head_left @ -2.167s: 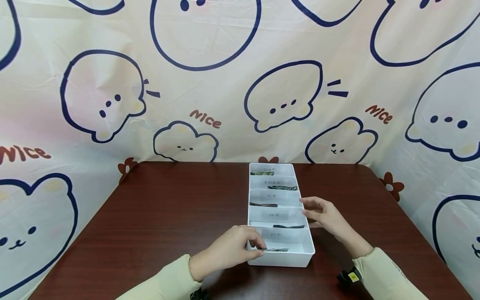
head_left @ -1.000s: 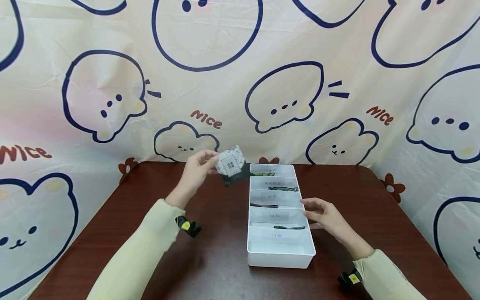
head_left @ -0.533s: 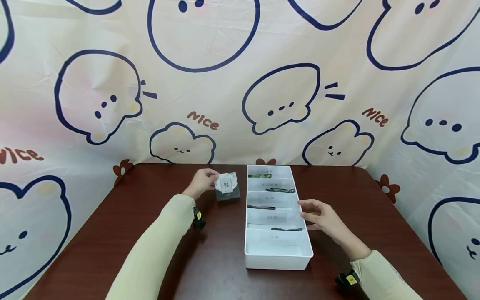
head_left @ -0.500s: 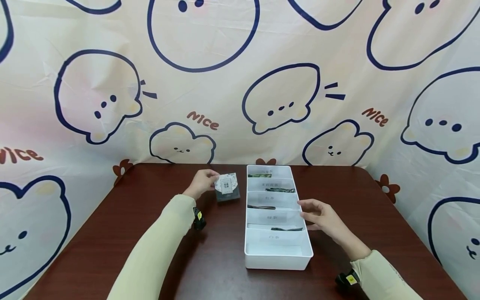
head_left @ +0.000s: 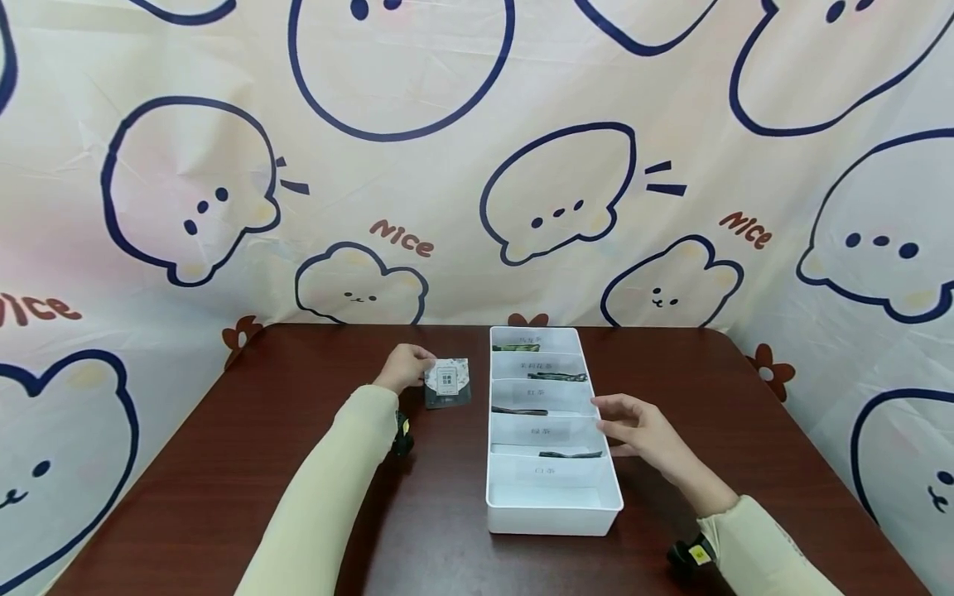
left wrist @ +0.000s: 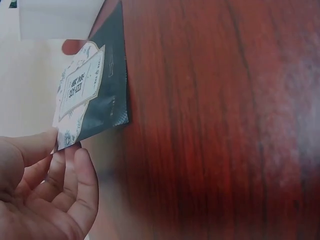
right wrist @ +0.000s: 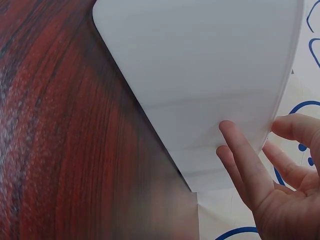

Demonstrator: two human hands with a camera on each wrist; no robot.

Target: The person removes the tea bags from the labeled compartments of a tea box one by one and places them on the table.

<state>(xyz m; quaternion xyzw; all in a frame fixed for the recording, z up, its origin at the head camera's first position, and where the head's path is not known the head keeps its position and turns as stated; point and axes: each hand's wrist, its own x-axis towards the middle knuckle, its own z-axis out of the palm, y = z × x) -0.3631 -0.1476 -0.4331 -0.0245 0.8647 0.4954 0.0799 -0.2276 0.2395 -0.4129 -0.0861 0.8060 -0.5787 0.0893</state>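
My left hand (head_left: 406,367) is left of the box and pinches a flat tea packet (head_left: 447,387) by its corner between thumb and fingers. In the left wrist view the packet (left wrist: 82,92) is dark green below and pale with a label above, tilted close over the wood; whether its edge touches the table is hard to tell. A long white box (head_left: 555,520) with labelled compartments stands right of the packet. Against its right wall rest the fairly straight fingertips of my right hand (head_left: 633,426). The right wrist view shows that hand (right wrist: 285,195) at the box's rim and side.
Thin packets stand edge-up in the four farther compartments, one being a dark packet (head_left: 570,454); the nearest compartment shows only its bare floor. The brown table (head_left: 313,364) ends at a printed cloth backdrop (head_left: 447,207) behind and at both sides.
My left hand has drawn the packet from the nearest compartment, raised it to the far left of the box, then lowered it toward the table. The right hand has stayed at the box's side.
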